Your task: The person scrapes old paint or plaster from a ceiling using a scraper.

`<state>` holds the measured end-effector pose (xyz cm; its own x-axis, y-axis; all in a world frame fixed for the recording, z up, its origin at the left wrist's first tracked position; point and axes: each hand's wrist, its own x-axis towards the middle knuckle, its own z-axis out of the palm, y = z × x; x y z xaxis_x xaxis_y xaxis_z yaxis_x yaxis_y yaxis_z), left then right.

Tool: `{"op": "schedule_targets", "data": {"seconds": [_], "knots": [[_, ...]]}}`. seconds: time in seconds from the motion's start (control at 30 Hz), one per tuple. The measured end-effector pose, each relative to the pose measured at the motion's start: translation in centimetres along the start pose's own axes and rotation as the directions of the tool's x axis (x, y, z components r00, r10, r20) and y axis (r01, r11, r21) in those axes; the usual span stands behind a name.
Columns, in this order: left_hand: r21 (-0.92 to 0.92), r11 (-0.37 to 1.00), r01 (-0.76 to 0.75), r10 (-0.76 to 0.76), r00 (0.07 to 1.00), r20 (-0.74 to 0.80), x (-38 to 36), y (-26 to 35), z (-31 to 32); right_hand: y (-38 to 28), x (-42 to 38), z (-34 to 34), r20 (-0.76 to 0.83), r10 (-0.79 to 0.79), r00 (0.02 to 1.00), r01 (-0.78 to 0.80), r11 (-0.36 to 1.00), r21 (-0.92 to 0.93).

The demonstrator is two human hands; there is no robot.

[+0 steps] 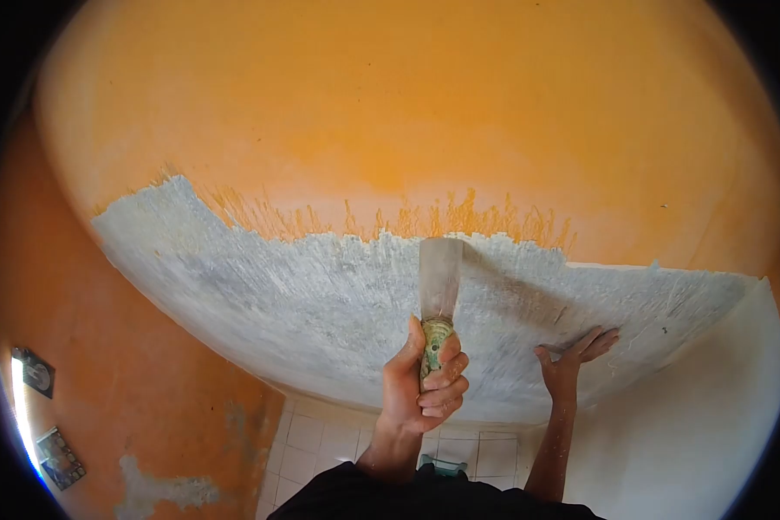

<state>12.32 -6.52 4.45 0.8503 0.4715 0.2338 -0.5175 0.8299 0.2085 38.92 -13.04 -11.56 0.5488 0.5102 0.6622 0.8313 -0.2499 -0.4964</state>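
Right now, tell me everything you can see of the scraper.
The scraper has a flat, greyish, metal-looking blade, widening toward its straight end, and a mottled yellow-green handle with a dark spot. It points blade up, nearly upright in the picture, with the left hand wrapped around the handle. The blade's end appears at the ragged edge where orange paint meets the grey surface; whether it touches there is unclear.

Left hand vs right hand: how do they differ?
- Left hand is curled round the scraper handle; right hand holds nothing.
- Right hand's fingers are spread, apparently against the wall's grey patch; left hand's are closed.

Shared: both are bare and in front of that patch.
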Motion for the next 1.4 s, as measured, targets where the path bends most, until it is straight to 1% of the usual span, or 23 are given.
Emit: {"op": "schedule_targets", "data": {"seconds": [0.03, 0.1, 0.23, 0.33, 0.43, 0.53, 0.63, 0.73, 0.83, 0.93, 1.03, 1.07, 1.17, 1.2, 1.3, 1.33, 1.4], "knots": [[0.012, 1.0, -0.015, 0.015, 1.0, -0.017, 0.0, -0.1, -0.6, 0.1, 0.0, 0.0, 0.0, 0.014, 1.0, -0.014, 1.0, 0.01], [-0.003, 1.0, 0.019, -0.019, 0.999, 0.031, 0.5, 0.3, 0.4, 0.4, 0.5, 0.1, -0.02, -0.008, 1.0, 0.008, 1.0, -0.006], [-0.04, 0.999, 0.031, -0.029, 0.999, 0.039, 0.1, 0.2, 0.6, -0.2, 0.0, -0.1, -0.016, 0.001, 1.0, -0.001, 1.0, 0.001], [-0.047, 0.998, 0.033, -0.032, 0.999, 0.024, 0.0, 0.3, 0.2, 0.1, 0.2, -0.1, -0.04, -0.053, 0.998, 0.052, 0.998, -0.031], [-0.119, 0.989, 0.09, -0.079, 0.992, 0.099, -0.4, 0.8, 1.3, -0.3, 0.2, -0.4, 0.015, 0.007, 1.0, -0.008, 1.0, 0.026], [-0.028, 0.999, 0.016, -0.016, 1.0, 0.004, -0.6, 0.4, -0.5, 0.1, 0.1, -0.2, 0.026, 0.007, 1.0, -0.008, 1.0, 0.028], [0.028, 0.999, 0.032, -0.033, 0.998, 0.062, 0.3, 0.9, 1.1, 0.0, 0.1, -0.1, 0.004, 0.0, 1.0, 0.0, 1.0, 0.025], [-0.018, 1.0, 0.018, -0.017, 0.999, 0.029, 0.2, 1.0, 0.3, 0.0, 0.2, -0.3, 0.016, -0.002, 1.0, 0.001, 1.0, 0.022], [-0.031, 0.999, 0.033, -0.032, 0.998, 0.052, -0.1, 0.8, -0.2, 0.0, 0.2, -0.3, -0.001, -0.023, 1.0, 0.023, 1.0, 0.012], [0.059, 0.998, -0.023, 0.021, 1.0, 0.02, 1.7, 1.9, 1.9, -0.2, 0.2, -0.3, -0.003, -0.027, 1.0, 0.027, 0.999, 0.02], [-0.026, 1.0, 0.01, -0.01, 1.0, 0.013, 0.4, 0.9, 1.0, 0.7, 0.0, 0.1, -0.012, -0.009, 1.0, 0.008, 1.0, -0.014], [-0.02, 1.0, -0.006, 0.006, 1.0, -0.026, 0.2, 0.5, 0.9, 0.8, 0.0, -0.1, -0.017, -0.024, 1.0, 0.024, 1.0, -0.016], [0.04, 0.999, 0.005, -0.006, 1.0, 0.019, 0.4, 1.4, 1.4, 0.3, 0.1, 0.1, -0.037, -0.039, 0.999, 0.039, 0.999, 0.002], [0.055, 0.996, -0.063, 0.063, 0.998, 0.008, 0.7, 1.9, 1.4, 0.3, 0.1, 0.1, -0.031, -0.035, 0.999, 0.035, 0.999, 0.011], [0.134, 0.986, -0.103, 0.099, 0.995, 0.032, 1.5, 2.7, 2.0, 0.7, -0.4, 0.1, 0.006, -0.026, 1.0, 0.026, 0.999, 0.02], [0.127, 0.987, -0.096, 0.092, 0.995, 0.035, 0.9, 2.0, 0.9, 0.9, 0.0, 0.0, 0.005, -0.022, 1.0, 0.022, 1.0, 0.016], [0.085, 0.995, -0.057, 0.057, 0.998, -0.003, -0.1, 1.2, -1.2, 1.1, -0.1, -0.2, 0.025, -0.014, 1.0, 0.013, 1.0, 0.027]]}}
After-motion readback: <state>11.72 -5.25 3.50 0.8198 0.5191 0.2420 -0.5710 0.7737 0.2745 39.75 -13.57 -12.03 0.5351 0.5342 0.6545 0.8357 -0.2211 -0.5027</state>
